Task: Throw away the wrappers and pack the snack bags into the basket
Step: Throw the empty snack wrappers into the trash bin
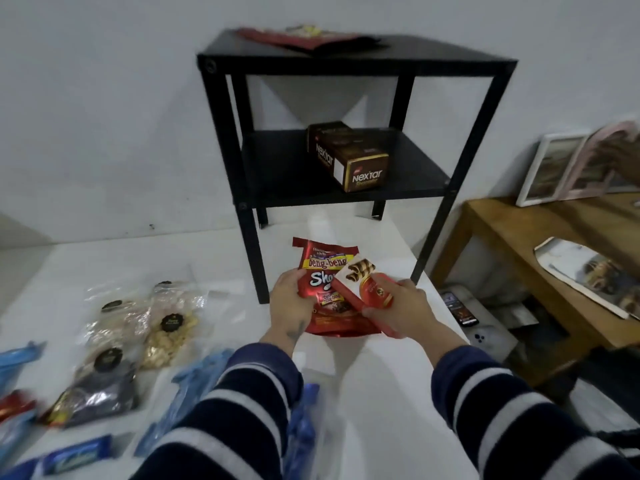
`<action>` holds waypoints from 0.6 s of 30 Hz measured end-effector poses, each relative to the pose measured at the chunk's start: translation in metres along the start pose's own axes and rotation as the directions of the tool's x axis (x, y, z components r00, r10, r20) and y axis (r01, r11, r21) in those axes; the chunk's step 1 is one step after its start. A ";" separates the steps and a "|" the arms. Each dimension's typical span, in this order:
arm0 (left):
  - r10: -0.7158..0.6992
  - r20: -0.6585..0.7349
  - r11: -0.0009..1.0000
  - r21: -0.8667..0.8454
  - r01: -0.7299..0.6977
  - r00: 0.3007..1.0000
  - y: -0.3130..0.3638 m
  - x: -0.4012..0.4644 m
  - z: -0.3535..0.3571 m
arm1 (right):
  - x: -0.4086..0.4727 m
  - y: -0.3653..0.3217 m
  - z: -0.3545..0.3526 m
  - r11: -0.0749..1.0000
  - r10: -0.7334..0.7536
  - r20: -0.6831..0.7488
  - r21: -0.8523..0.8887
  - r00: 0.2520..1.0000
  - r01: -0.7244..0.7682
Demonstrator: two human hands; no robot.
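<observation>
I see the fingers [290, 284] of my left hand [292, 306] curled around the left edge of the red snack bag [323, 292], and my right hand [403, 311] grips a red-and-white wafer box [363, 289] lying across that bag. Both are held just above the white counter [381, 375], near the black shelf [346, 98]. Further left, clear snack bags [152, 323] and blue wrappers [194, 379] lie on the counter.

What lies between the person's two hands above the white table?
In the head view, the red Beng-Beng bag and a red-and-white wafer box fill the stretch. The left hand grips the bag; the right hand holds the box.
</observation>
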State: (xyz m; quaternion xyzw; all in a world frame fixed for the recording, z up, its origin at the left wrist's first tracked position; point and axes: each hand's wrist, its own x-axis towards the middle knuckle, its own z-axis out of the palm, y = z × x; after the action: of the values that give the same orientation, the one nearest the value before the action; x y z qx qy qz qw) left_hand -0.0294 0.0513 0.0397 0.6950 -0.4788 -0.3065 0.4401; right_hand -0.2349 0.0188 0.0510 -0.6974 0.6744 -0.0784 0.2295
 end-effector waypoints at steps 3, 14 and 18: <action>0.028 -0.074 0.999 -0.033 -0.030 0.997 0.015 -0.043 -0.020 | -0.038 -0.007 -0.019 0.996 -0.082 -0.040 -0.023 0.996 0.081; -0.141 -0.375 0.984 -0.158 0.086 0.916 0.008 -0.200 -0.128 | -0.168 -0.074 -0.020 0.918 -0.394 0.027 -0.037 0.919 0.394; -0.178 -0.509 0.984 -0.118 0.137 0.842 -0.010 -0.245 -0.190 | -0.204 -0.130 0.004 0.847 -0.526 0.079 -0.036 0.847 0.530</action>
State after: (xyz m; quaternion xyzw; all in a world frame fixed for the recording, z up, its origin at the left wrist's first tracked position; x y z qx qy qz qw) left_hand 0.0491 0.3430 0.1122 0.7712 -0.2721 -0.1617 0.5522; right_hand -0.1313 0.2172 0.1442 -0.8643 0.4507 -0.0962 0.2014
